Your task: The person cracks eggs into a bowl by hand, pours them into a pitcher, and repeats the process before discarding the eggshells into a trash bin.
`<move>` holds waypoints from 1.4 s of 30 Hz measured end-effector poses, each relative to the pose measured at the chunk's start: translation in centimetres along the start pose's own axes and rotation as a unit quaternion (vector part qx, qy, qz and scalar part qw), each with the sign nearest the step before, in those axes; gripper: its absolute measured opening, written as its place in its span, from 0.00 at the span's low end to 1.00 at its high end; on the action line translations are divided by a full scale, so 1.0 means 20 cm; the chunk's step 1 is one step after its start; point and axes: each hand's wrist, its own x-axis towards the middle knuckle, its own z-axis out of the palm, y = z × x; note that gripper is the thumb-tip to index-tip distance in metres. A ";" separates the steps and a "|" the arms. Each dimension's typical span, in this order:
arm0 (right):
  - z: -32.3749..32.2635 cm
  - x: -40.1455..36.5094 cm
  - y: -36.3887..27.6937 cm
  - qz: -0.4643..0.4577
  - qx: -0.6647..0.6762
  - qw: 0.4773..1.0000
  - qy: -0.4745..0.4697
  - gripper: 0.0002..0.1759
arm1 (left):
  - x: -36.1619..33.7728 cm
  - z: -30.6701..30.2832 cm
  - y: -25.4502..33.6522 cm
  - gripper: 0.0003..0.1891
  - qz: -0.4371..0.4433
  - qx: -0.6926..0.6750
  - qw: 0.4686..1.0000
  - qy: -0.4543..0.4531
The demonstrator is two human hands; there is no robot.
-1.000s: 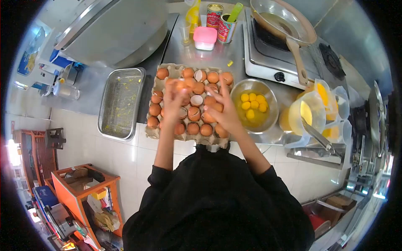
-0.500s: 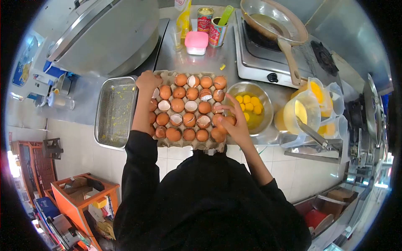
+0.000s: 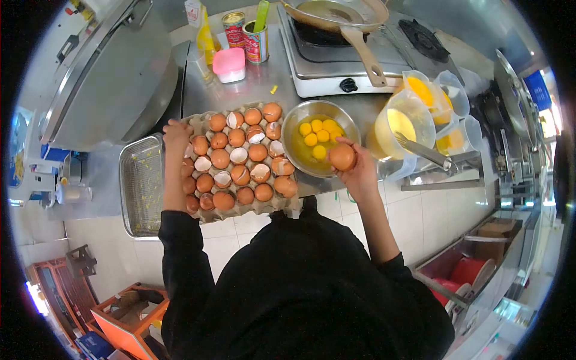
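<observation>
My right hand (image 3: 359, 170) holds a brown egg (image 3: 342, 158) over the right rim of a steel bowl (image 3: 292, 151). Several yellow yolks (image 3: 323, 136) lie in clear egg white inside that bowl. To its left is a grey cardboard egg tray (image 3: 292, 204), filled with brown eggs and broken, partly hollow shells (image 3: 238, 156). My left hand (image 3: 176, 135) is closed on the tray's far left corner; its fingertips are partly hidden.
A wire mesh basket (image 3: 125, 191) stands left of the tray. Plastic jugs (image 3: 379, 139) of yellow liquid, one with a whisk-like metal tool (image 3: 423, 153), stand at right. Behind are a gas stove (image 3: 318, 87), a pan (image 3: 375, 15), cans (image 3: 256, 45) and a pink-lidded tub (image 3: 229, 63).
My right hand has picked an egg from the tray's right side and carried it right, over the bowl's rim. My left hand stays at the tray corner. The whole view has shifted.
</observation>
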 end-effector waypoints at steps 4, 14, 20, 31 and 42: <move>-0.02 -0.05 -0.06 -0.020 0.050 0.999 -0.005 0.22 | -0.02 -0.07 -0.09 0.24 0.016 -0.495 0.852 -0.170; -0.04 0.01 0.06 -0.062 0.048 0.994 0.076 0.24 | -0.80 -0.03 1.03 0.26 0.032 -0.789 0.352 -0.503; 0.11 0.00 -0.09 -0.459 -0.403 0.788 0.081 0.25 | -0.92 -0.06 1.19 0.19 -0.009 -0.743 0.476 -0.470; -0.13 0.18 -0.02 -0.189 -0.010 0.977 0.094 0.27 | -0.81 -0.05 1.18 0.17 0.078 -0.661 0.581 -0.468; -0.09 0.30 -0.18 -0.235 -0.520 0.818 -0.072 0.24 | -0.77 -0.06 1.23 0.22 0.328 -0.520 0.726 -0.307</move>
